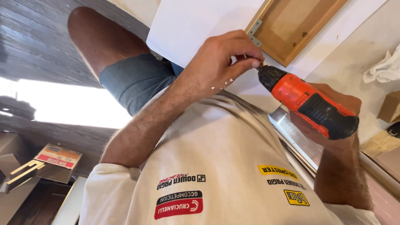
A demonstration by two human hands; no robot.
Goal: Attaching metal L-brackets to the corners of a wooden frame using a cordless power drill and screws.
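A person in a cream printed shirt and blue shorts works on a metal hinge (254, 33) fixed at the edge of a wooden cabinet door (298, 25) lying beside a white panel (187, 25). The left hand (218, 62) pinches thumb and forefinger together at the drill tip, apparently steadying a screw too small to make out. The right hand (339, 106), mostly hidden, is clamped around the grip of an orange-and-black cordless drill (310, 104), whose nose points up-left at the hinge. Doing this well likely means keeping the bit in line with the screw, pressing firmly, starting slowly, and drawing the fingertips clear once the thread bites, lest the bit slip onto them. A white rag (385, 68) lies well apart at right.
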